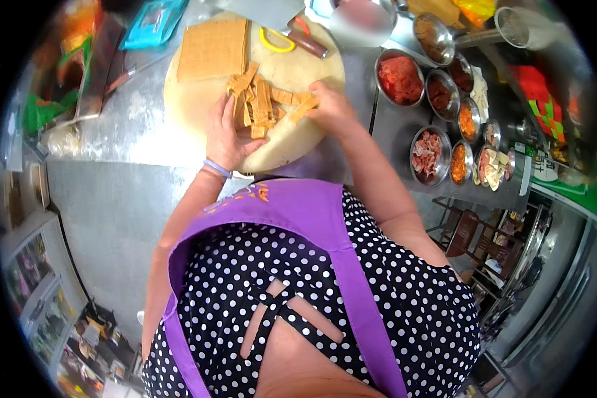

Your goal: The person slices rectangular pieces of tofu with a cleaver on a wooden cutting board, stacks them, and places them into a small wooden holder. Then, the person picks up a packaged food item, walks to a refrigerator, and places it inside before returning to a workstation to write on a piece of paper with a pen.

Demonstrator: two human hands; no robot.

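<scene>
A loose pile of brown tofu-skin strips (261, 102) lies on the round chopping board (199, 119). My left hand (226, 132) is cupped along the pile's left side, thumb spread from the fingers, touching the strips. At the pile's right, my right hand (332, 109) pinches the end of a strip (304, 108) between thumb and fingers. A flat stack of uncut brown sheets (213, 49) sits at the board's far left. Behind the pile lie a cleaver's brown handle (308, 44) and a yellow loop handle (277, 40), possibly of scissors.
To the right stand several metal bowls, including one of red minced meat (400, 78), one of sliced meat (427, 155) and one of chopped orange food (459, 161). A blue packet (154, 22) lies at the far left on the metal worktop (124, 119).
</scene>
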